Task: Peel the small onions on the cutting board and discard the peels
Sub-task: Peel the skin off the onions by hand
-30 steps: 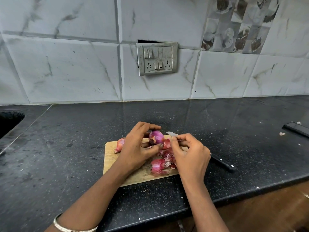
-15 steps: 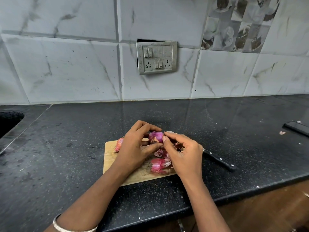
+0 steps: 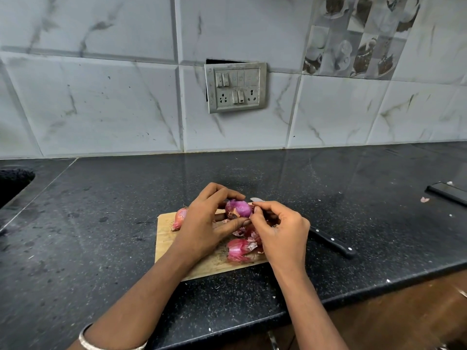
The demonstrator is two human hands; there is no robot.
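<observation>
Nearby, counter edge [image 3: 353,290] — hands [image 3: 202,223] [image 3: 280,231] pinch onion [image 3: 240,207]

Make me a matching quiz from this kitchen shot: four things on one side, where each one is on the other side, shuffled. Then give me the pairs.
Things:
1. purple onion
2. knife
3. loose peels
4. switch plate

Places:
A. on the wall
B. lying on the cutting board
C. held in the left hand
D. handle on the counter, right of the board

Pairs: 1-C, 2-D, 3-B, 4-A
</observation>
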